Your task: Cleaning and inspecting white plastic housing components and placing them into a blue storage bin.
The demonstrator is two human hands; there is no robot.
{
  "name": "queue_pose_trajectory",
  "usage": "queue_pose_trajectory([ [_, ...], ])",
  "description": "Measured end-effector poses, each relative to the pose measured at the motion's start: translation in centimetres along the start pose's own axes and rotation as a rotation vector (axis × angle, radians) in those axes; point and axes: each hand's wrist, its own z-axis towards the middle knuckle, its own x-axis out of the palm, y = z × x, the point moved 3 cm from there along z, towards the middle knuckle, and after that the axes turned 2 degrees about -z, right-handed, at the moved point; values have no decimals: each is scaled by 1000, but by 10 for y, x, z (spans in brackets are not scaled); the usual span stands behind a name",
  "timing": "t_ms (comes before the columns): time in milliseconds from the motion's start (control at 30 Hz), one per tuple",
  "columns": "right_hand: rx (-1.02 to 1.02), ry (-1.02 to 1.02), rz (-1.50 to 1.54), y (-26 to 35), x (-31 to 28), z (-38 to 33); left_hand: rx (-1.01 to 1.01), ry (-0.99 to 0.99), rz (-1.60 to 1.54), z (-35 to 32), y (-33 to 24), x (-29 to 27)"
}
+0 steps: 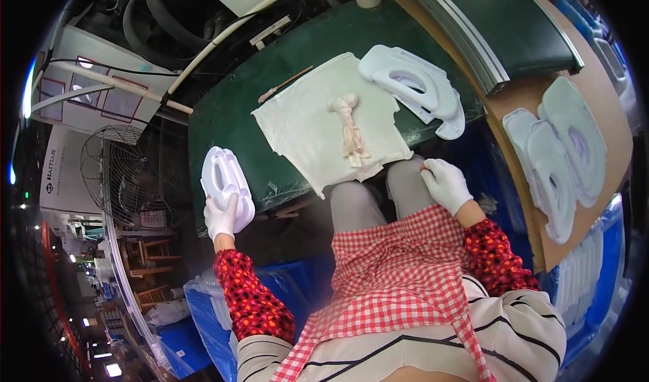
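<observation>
The left hand (221,218) is closed around a white moulded part (226,185), held off the near left edge of the green surface (223,122), probably for inspection, while the right hand (444,183) rests loosely curled and empty on the knee.

Left hand (221,218) grips white moulded piece (226,182); right hand (445,184) rests on knee.

White banner sign (59,172) far left by fan, framed wall sheets (101,98) above
</observation>
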Motion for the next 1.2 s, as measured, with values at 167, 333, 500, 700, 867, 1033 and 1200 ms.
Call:
queue_pose_trajectory([
  [167,18,28,-51,-1,1,1,-2,91,516,-32,-63,2],
  [333,204,-257,74,-24,-19,7,3,-102,480,-23,-47,15],
  [500,537,-398,156,-72,-40,33,15,-167,453,-22,-46,18],
  [700,781,-349,934,-78,-20,60,-34,-99,404,-20,-56,3],
  [867,638,-160,1450,-70,-12,59,-77,-83,393,-6,-43,2],
  [1033,479,32,1503,-59,-6,68,347,-343,259,-2,-45,24],
  [1200,358,7,1537,-40,-6,61,760,-124,-375,-70,-126,50],
])
